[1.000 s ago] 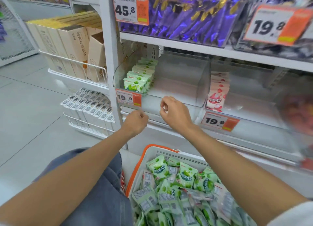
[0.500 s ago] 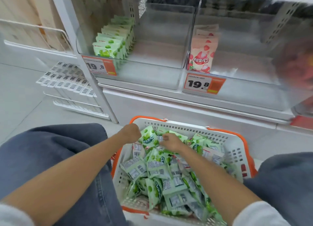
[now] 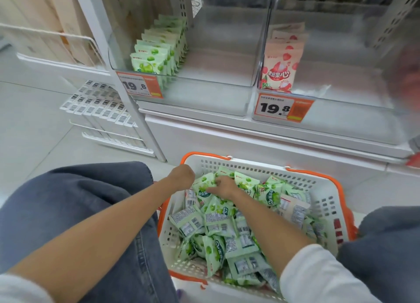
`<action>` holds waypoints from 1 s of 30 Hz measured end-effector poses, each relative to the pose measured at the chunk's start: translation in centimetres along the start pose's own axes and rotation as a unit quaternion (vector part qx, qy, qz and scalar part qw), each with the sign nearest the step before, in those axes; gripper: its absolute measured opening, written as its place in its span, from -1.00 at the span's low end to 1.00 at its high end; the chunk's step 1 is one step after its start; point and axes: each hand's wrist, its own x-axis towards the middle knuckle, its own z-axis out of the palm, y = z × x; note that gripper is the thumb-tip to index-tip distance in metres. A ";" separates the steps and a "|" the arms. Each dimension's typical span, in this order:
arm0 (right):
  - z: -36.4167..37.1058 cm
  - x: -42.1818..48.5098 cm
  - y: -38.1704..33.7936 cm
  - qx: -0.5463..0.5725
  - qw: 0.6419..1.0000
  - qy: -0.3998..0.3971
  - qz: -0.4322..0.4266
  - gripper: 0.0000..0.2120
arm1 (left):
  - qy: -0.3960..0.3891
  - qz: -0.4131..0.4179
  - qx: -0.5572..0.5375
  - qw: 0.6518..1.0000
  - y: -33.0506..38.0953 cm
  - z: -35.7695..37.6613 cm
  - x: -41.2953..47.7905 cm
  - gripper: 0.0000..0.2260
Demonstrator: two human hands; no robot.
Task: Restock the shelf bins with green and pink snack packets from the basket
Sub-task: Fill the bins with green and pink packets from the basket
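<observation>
Head view: a person crouches over a white basket heaped with green packets. The right hand curls its grip on the top ones. The left hand shows only knuckles, so I cannot tell its grip. The half-bare shelf bin waits above. A loose grab could spill slippery packets onto the floor.

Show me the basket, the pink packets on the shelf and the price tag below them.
basket [image 3: 261, 169]: head view, on its white back wall.
pink packets [image 3: 278, 73]: head view, on the front packet's face.
price tag [image 3: 275, 108]: head view, on the printed number.
</observation>
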 end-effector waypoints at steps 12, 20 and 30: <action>-10.6 -6.9 -11.0 0.182 0.960 0.041 -0.210 -0.72 | -0.016 0.162 -0.315 0.935 2.5 -7.0 -5.2 -0.45; -15.9 -10.8 -19.9 0.131 0.961 0.029 -0.244 -0.78 | 0.077 0.263 -0.293 0.916 3.4 -14.1 -8.4 -0.53; -16.6 -7.4 -30.0 0.110 0.935 0.157 -0.298 -0.88 | 0.315 0.214 -0.340 0.860 0.2 -22.6 -5.4 -0.53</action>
